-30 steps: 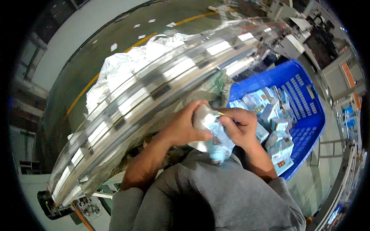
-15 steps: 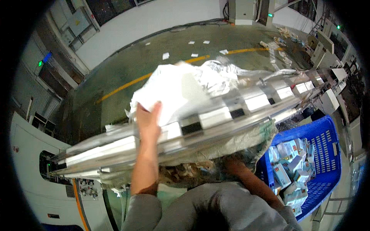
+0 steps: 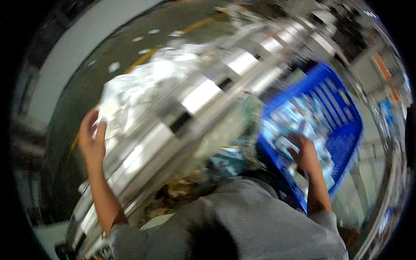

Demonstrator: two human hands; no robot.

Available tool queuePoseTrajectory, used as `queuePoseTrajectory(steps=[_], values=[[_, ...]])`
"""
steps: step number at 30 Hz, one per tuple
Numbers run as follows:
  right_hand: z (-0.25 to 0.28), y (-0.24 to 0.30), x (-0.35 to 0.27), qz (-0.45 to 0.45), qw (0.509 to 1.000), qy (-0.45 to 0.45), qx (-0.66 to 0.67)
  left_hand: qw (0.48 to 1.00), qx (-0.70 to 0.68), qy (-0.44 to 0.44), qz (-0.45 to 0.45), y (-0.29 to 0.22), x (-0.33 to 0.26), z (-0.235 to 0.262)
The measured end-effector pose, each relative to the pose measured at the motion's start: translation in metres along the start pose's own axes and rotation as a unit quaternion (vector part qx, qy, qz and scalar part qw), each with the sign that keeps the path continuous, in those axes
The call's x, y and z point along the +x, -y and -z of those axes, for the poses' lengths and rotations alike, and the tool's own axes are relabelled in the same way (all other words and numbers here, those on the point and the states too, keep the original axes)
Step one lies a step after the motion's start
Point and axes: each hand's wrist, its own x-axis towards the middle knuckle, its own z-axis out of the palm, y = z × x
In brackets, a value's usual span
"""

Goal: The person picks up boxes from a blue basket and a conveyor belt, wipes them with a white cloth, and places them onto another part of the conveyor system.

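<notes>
White crumpled wrapping [image 3: 130,93] lying beyond long shiny metal rail [image 3: 190,104], my left hand [image 3: 92,141] pressing against its near edge, fingers spread, not closing. My right hand [image 3: 305,154] reaching into blue crate [image 3: 342,130] among small packets [image 3: 281,125]; grip blurred, can't tell. Rail crossing between hands, blocking room.

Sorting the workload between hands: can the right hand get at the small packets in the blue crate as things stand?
Probably yes: the right hand already lies among the small packets in the open-topped blue crate, nothing covering them.
</notes>
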Motion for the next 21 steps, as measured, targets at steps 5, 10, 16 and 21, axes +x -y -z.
queuePoseTrajectory(steps=[5, 10, 16, 21], values=[[-0.025, -0.051, -0.014, -0.075, 0.994, 0.074, -0.026, 0.82, 0.148, 0.391, -0.39, -0.048, -0.141, -0.137], [-0.064, -0.088, 0.025, -0.154, 0.931, 0.314, -0.102, 0.906, 0.149, 0.395, -0.011, 0.034, -0.089, -0.267], [0.02, -0.035, 0.019, -0.008, 0.944, 0.033, 0.328, 0.938, 0.099, 0.327, -0.059, 0.0, -0.117, -0.204], [-0.008, 0.056, 0.022, -0.088, 0.792, 0.203, 0.569, 0.78, 0.101, 0.072, -0.613, -0.099, -0.113, -0.183]])
